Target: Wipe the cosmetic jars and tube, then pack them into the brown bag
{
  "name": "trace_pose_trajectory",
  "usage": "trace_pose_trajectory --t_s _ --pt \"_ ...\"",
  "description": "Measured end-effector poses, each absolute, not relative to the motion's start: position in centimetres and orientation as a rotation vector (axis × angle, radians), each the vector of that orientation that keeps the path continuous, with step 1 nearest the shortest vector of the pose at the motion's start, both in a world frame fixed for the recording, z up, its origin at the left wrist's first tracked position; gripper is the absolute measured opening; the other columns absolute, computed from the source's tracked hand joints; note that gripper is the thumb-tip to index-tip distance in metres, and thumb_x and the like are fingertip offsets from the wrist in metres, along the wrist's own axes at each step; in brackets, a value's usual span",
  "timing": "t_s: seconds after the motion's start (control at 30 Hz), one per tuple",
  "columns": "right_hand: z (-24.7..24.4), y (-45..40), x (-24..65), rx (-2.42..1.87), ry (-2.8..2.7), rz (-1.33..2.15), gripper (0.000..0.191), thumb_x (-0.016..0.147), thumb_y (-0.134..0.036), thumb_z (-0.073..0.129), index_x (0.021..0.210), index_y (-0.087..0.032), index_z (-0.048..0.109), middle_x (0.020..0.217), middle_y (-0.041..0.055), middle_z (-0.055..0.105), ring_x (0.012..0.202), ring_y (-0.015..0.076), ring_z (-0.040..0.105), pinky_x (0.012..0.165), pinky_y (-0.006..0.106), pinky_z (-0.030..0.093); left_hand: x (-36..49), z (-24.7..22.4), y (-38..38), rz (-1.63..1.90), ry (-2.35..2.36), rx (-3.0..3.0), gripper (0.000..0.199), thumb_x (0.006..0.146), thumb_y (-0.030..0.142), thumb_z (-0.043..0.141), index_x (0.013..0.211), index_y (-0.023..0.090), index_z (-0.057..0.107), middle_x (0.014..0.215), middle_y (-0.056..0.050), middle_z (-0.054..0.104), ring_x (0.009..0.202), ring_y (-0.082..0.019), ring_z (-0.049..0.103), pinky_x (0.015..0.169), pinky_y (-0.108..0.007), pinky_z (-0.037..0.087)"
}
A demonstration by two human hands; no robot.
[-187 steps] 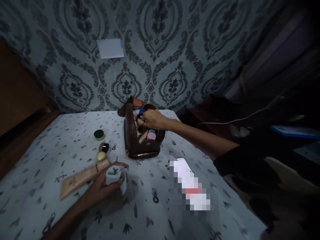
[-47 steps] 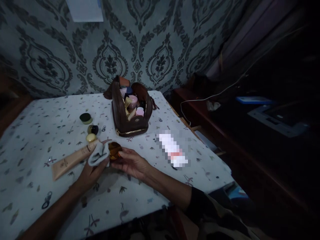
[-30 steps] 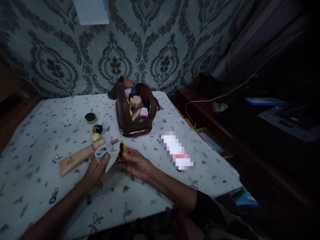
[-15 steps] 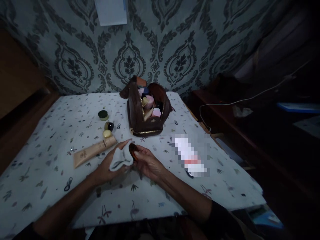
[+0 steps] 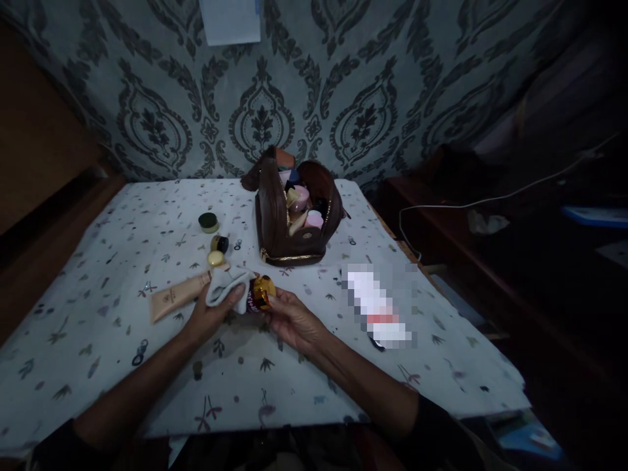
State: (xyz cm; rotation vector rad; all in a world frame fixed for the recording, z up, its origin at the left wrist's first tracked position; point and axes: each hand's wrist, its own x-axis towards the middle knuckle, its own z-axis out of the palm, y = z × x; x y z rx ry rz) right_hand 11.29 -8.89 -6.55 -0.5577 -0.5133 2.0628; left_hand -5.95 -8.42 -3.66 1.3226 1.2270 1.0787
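Note:
My left hand is closed on a light grey cloth, its thumb pressed over the front. The cloth touches the dark, lettered side of a small jar with a shiny gold end. My right hand grips the jar by that gold end. Just beyond my left hand lies a beige tube, partly hidden by the cloth. A round yellow item, a small dark-lidded jar and a green-lidded jar stand behind it.
An open brown bag full of cosmetics stands at the table's back middle. A blurred, pixelated white item lies to the right on the patterned tablecloth. A white cable hangs beyond the right edge.
The jar between my hands has turned, so its gold end and lettering now show. My left hand and the cloth have shifted up slightly. The whole view has moved a little.

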Motion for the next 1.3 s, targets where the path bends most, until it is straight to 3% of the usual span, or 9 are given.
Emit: trace_pose_trajectory --t_s 0.27,0.47,0.63,0.83,0.97,1.07,1.17,1.3 --pt "-6.2 -8.9 11.7 -0.543 -0.545 2.065 0.044 0.064 -0.031 0.091 0.100 -0.016 0.073 0.091 0.0027 0.076 0.076 0.0122 0.067 0.071 0.021 0.052 -6.7 -4.3 -8.7 0.825 1.117 1.382 0.070 0.064 0.072 0.074 0.110 0.018 0.071 0.103 -0.011 0.076 0.110 -0.034 0.066 0.103 -0.049 0.050" --pt "-6.6 -8.9 11.4 -0.632 -0.441 2.049 0.040 0.063 -0.035 0.091 0.092 -0.013 0.074 0.086 0.0033 0.076 0.077 0.0110 0.066 0.071 0.018 0.053 -6.2 -4.3 -8.6 0.938 0.991 1.447 0.062 0.069 0.047 0.081 0.120 0.018 0.062 0.112 -0.011 0.071 0.103 -0.028 0.067 0.094 -0.041 0.056" --pt "-6.7 -9.0 11.4 -0.661 -0.366 2.084 0.044 0.062 -0.037 0.092 0.096 -0.016 0.073 0.087 0.0017 0.076 0.076 0.0106 0.068 0.071 0.020 0.055 -5.7 -4.1 -8.6 1.017 0.961 1.553 0.062 0.063 0.033 0.087 0.117 0.018 0.061 0.112 -0.010 0.070 0.098 -0.025 0.066 0.090 -0.035 0.055" --pt "-6.7 -8.9 11.5 -0.634 -0.504 2.046 0.049 0.065 -0.033 0.090 0.107 -0.021 0.068 0.092 -0.0010 0.075 0.073 0.0105 0.068 0.065 0.021 0.055 -5.3 -4.5 -9.0 1.149 1.107 1.379 0.053 0.074 0.048 0.077 0.115 0.018 0.067 0.113 -0.009 0.072 0.107 -0.026 0.065 0.099 -0.039 0.051" --pt "-6.5 -9.3 11.4 -0.686 -0.605 1.892 0.040 0.058 -0.025 0.093 0.089 -0.018 0.069 0.086 -0.0006 0.075 0.078 0.0115 0.070 0.077 0.022 0.055 -4.9 -3.9 -8.8 1.212 1.179 1.238 0.050 0.074 0.058 0.073 0.097 0.013 0.072 0.099 -0.009 0.075 0.099 -0.026 0.068 0.095 -0.036 0.052" --pt "-5.9 -9.8 11.4 -0.708 -0.675 1.831 0.036 0.058 -0.023 0.092 0.085 -0.018 0.070 0.086 0.0004 0.076 0.078 0.0110 0.070 0.080 0.022 0.054 -4.7 -3.1 -8.4 1.171 1.160 1.224 0.051 0.072 0.058 0.075 0.093 0.012 0.071 0.092 -0.009 0.075 0.092 -0.025 0.069 0.089 -0.036 0.053" --pt "-5.1 -9.9 11.5 -0.689 -0.664 1.813 0.034 0.060 -0.023 0.092 0.087 -0.017 0.072 0.087 0.0012 0.077 0.079 0.0118 0.070 0.083 0.024 0.053 -4.7 -2.4 -7.7 1.200 1.122 1.178 0.053 0.070 0.052 0.076 0.103 0.012 0.068 0.098 -0.009 0.075 0.095 -0.025 0.069 0.090 -0.036 0.053" --pt "-4.2 -9.3 11.5 -0.651 -0.597 1.812 0.033 0.067 -0.032 0.089 0.091 -0.016 0.073 0.089 0.0022 0.077 0.079 0.0119 0.069 0.077 0.022 0.055 -5.3 -1.1 -6.6 1.153 0.982 1.350 0.071 0.067 0.030 0.075 0.133 0.017 0.052 0.121 -0.009 0.068 0.112 -0.026 0.064 0.094 -0.035 0.052"
